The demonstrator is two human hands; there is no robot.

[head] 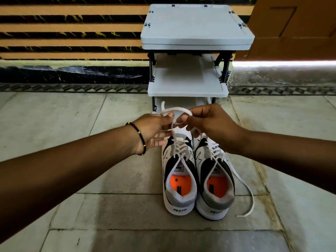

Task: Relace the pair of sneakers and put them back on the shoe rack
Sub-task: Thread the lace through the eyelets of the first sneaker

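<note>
In the head view, a white lace (pixel 175 113) is held raised above the left sneaker (pixel 179 171), pinched between the fingers of the left hand (pixel 154 131) and the right hand (pixel 205 122), apparently so a bow can be formed. The right sneaker (pixel 214 179) is set touching it, its lace trailing loose on the floor (pixel 91 215). The shoe rack (pixel 188 82) is kept just beyond, its shelves bare.

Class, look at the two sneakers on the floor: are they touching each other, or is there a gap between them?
Touching. The head view shows the left sneaker and the right sneaker pressed side by side, with no strip of floor visible between them.
</note>
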